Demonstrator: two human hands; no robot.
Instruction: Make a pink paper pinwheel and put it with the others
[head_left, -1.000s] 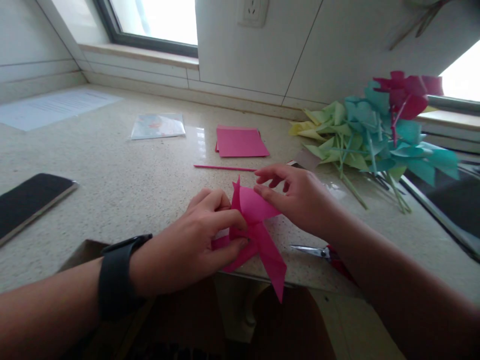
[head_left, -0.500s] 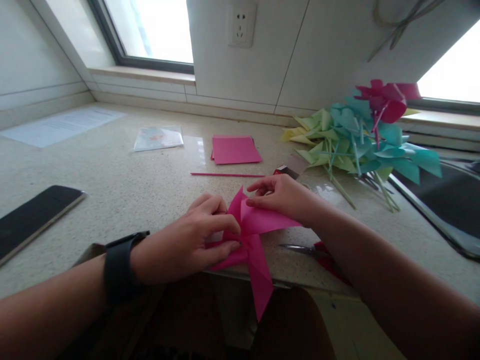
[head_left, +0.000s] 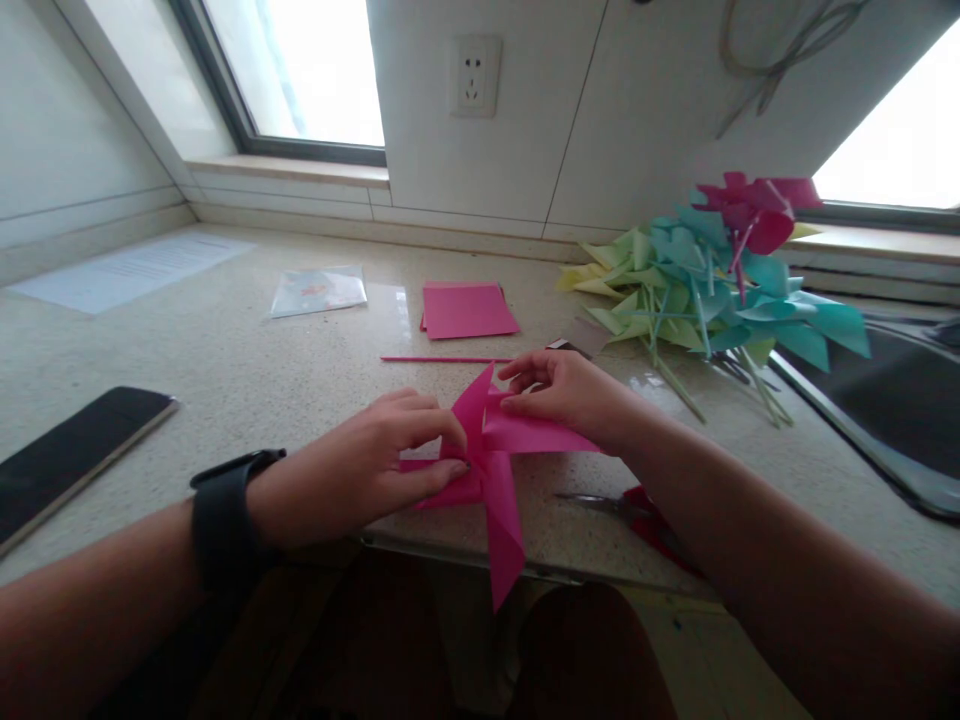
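A pink paper pinwheel lies at the counter's front edge, one blade hanging over it. My left hand, with a black watch on the wrist, pinches the pinwheel's centre with thumb and fingers pressed together. My right hand holds the upper right blade by its tip, fingers closed on the paper fold. A thin pink stick lies on the counter just behind the hands.
A stack of pink paper and a clear packet lie farther back. Scissors with red handles rest under my right forearm. A heap of green, teal and pink pinwheels is at right, beside a sink. A phone lies left.
My right hand has folded the upper blade down toward the centre, close to my left fingers. The view has tilted up a little.
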